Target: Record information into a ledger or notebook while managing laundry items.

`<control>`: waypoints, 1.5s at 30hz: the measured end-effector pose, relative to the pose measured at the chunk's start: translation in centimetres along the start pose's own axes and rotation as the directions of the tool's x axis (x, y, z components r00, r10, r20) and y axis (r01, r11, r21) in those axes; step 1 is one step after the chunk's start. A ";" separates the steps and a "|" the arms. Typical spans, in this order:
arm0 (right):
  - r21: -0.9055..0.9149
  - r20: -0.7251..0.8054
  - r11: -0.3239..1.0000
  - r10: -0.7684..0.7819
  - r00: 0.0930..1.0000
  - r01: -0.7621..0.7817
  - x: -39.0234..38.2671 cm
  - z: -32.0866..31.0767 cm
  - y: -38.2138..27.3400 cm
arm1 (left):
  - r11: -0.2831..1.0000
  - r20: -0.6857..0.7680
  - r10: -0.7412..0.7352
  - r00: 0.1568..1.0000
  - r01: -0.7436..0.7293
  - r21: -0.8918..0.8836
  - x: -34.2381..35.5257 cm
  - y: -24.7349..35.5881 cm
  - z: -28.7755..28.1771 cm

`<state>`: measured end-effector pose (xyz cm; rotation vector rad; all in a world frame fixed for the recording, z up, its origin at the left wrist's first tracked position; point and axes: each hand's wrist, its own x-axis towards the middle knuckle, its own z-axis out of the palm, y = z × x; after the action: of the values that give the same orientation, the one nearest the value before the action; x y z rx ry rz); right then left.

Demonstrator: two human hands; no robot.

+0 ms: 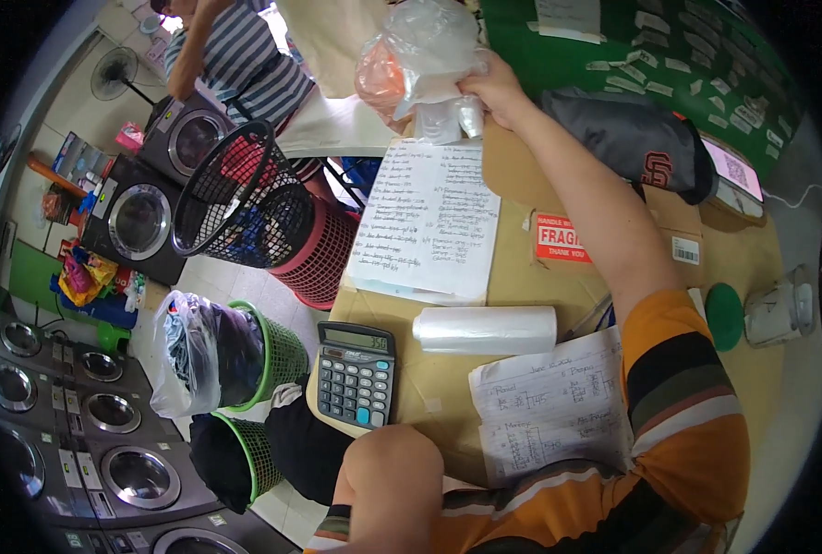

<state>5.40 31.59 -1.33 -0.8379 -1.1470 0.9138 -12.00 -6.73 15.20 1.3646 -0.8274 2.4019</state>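
My right arm reaches across the table to its far side. There my right hand point(499, 88) has its fingers closed on the side of a clear plastic bag point(429, 42). Some orange shows through the plastic at its left. Just below it are clear cylindrical pieces point(448, 120), possibly plastic cups. A handwritten sheet point(425, 222) lies below them. Nearer to me are a roll of clear plastic point(485, 330), a black calculator point(356, 377) and an open handwritten notebook point(559, 406). My bent left arm point(392, 471) shows at the lower edge; its hand is out of view.
A grey cloth item point(623, 138), a cardboard box point(559, 242), a lit screen point(734, 171) and a glass jar point(780, 314) are on the right. Left of the table stand a black basket point(222, 226), a red basket point(323, 268), green baskets point(286, 351) and several washing machines point(140, 475). Another person point(245, 60) stands beyond.
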 end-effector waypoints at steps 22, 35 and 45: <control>-0.053 0.064 0.998 -0.019 0.998 0.022 0.2 0.2 -0.1 | -0.358 -0.420 -0.873 -0.247 -0.261 0.897 -18.2 -5.6 -13.4; -0.091 0.051 0.996 0.018 0.999 -0.014 0.3 0.1 0.1 | -0.314 -0.362 -0.907 -0.214 -0.230 0.921 -18.8 -4.6 -13.7; -0.072 0.075 0.997 0.012 0.997 -0.007 -0.2 0.3 -0.4 | -0.370 -0.451 -0.833 -0.322 -0.281 0.885 -17.6 -5.4 -12.9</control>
<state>5.14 31.30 -0.97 -0.8738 -1.2482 0.9233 -9.23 6.20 -2.99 2.2376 1.7591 0.0344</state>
